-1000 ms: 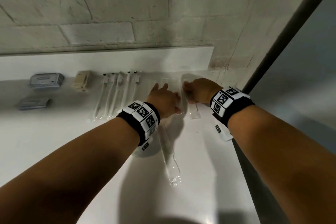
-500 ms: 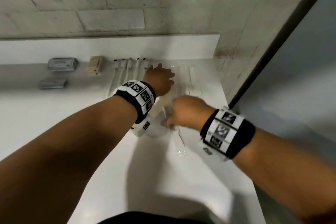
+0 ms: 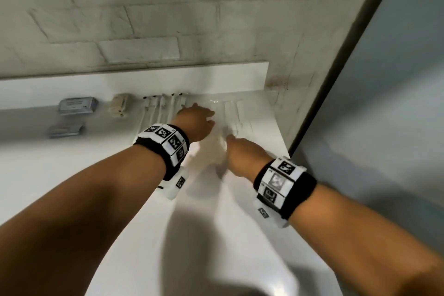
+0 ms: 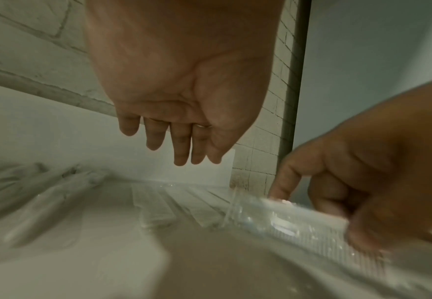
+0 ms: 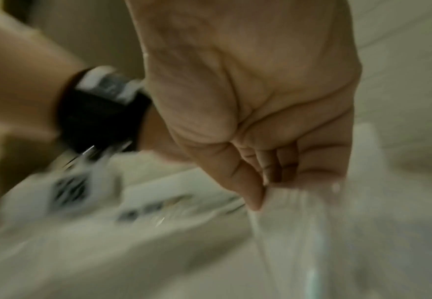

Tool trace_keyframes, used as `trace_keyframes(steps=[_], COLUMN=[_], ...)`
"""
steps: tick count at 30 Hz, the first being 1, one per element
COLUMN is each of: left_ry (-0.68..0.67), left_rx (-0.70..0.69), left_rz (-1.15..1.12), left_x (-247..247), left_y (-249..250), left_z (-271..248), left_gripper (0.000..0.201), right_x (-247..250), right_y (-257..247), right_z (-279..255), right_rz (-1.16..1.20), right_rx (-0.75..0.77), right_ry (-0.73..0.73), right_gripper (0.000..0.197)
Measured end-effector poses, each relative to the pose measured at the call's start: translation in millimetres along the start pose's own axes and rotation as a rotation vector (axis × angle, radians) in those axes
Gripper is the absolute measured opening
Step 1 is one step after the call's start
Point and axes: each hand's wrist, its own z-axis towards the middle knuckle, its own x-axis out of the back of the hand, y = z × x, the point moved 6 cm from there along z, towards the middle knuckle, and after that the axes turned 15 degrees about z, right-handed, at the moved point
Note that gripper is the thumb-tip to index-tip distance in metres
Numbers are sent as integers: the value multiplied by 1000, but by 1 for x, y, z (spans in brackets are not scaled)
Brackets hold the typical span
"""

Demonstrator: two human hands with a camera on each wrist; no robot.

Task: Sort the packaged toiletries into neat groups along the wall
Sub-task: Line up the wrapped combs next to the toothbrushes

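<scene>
— What's the right hand [image 4: 358, 182] got?
— A clear, crinkly packet [image 4: 299, 220] with a white comb inside, pinched at its end just above the counter [image 3: 72, 187].
— And the left hand [image 3: 195, 122]?
— Fingers straight, holding nothing, hovering over flat clear packets [image 3: 234, 115] in a row by the wall.
— The surface?
— Smooth, white, glossy, with a low upstand under rough painted brick [image 3: 144, 19].
— Anything else?
— Wrapped toothbrushes [image 3: 161, 108], a beige box [image 3: 119, 106] and two grey boxes [image 3: 77, 104] to the left.
</scene>
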Motion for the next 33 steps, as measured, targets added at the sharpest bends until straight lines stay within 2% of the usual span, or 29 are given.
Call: trace_keyframes(steps=[4, 9, 12, 14, 18, 20, 33], left_ry=[-6, -4, 14, 10, -74, -95, -119], left_rx=[-15, -100, -170, -212, -230, -220, -220], left_rz=[-31, -10, 35, 96, 228, 246, 188], left_x=[-5, -3, -4, -6, -16, -18, -19], left_y=[13, 51, 70, 80, 92, 94, 97], left_z=[7, 17, 26, 33, 44, 48, 51], left_gripper=[45, 47, 49, 52, 61, 64, 64], right_x=[57, 91, 96, 98, 76, 70, 79], right_y=[45, 93, 111, 116, 110, 110, 110], right_z=[21, 62, 81, 86, 94, 98, 103], right_rz=[298, 352, 254, 186, -109, -189, -265], right_rx=[-173, -257, -242, -181, -57, -39, -23], right_ry=[98, 189, 254, 290, 44, -25, -78], right_gripper=[32, 29, 35, 42, 52, 55, 65])
